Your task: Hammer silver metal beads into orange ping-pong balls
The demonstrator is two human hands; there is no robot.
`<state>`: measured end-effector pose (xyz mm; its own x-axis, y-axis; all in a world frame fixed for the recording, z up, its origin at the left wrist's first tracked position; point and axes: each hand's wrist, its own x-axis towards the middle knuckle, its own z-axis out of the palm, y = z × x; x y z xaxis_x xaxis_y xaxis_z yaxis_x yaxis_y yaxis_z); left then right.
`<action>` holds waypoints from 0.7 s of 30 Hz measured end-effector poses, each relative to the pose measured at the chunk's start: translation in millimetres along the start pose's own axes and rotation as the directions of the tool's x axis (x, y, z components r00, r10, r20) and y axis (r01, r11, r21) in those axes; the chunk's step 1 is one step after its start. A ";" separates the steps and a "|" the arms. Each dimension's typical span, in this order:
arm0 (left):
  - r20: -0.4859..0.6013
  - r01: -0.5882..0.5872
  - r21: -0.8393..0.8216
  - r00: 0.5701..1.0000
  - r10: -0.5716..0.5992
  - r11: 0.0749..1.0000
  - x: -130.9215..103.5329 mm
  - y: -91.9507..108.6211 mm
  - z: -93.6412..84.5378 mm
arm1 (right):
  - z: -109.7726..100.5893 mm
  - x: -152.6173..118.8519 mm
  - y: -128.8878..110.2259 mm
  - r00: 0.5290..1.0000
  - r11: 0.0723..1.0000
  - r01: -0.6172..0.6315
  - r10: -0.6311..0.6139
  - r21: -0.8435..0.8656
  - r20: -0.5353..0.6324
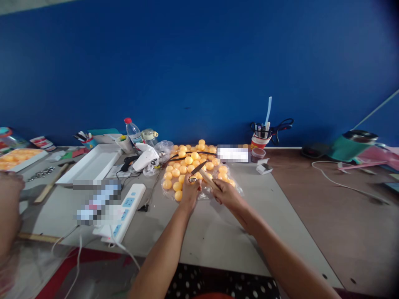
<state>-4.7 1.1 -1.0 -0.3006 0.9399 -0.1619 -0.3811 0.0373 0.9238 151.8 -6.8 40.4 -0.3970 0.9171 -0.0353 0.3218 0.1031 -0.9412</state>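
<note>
My right hand (222, 192) is closed around the wooden handle of a hammer (208, 177), its dark head pointing up and left over the balls. My left hand (190, 192) is closed just left of the hammer, with a small shiny metal piece (193, 180) at its fingertips; its exact kind is too small to tell. Both hands are at the near edge of a heap of orange plastic balls (178, 195), like table tennis balls, lying on and in a clear plastic bag (204, 193). A dark strap (179, 159) runs across the heap.
Left of me are a white power strip (132, 203), a white tray (89, 164), another hammer (51, 187) and shiny metal parts (40, 173). Another person's hand (9, 203) is at the far left. A cup of pens (260, 140) and a green mug (357, 146) stand right.
</note>
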 end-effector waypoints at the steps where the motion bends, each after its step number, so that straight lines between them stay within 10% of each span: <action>1: 0.017 -0.021 0.013 1.000 0.021 1.000 -0.2 -0.2 0.1 | -1.3 -0.6 -1.1 1.000 0.999 -0.002 0.002 0.038 0.009; 21: -0.007 0.133 -0.335 0.990 -0.144 0.933 5.9 8.2 -0.5 | -1.7 1.0 5.0 0.997 0.998 0.014 -0.018 0.053 0.079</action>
<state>-10.0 6.8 5.4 -0.2485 0.9224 -0.2955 -0.6883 0.0465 0.7240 154.5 -4.7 36.3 -0.4691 0.8820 -0.0445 0.2700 0.0952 -0.9581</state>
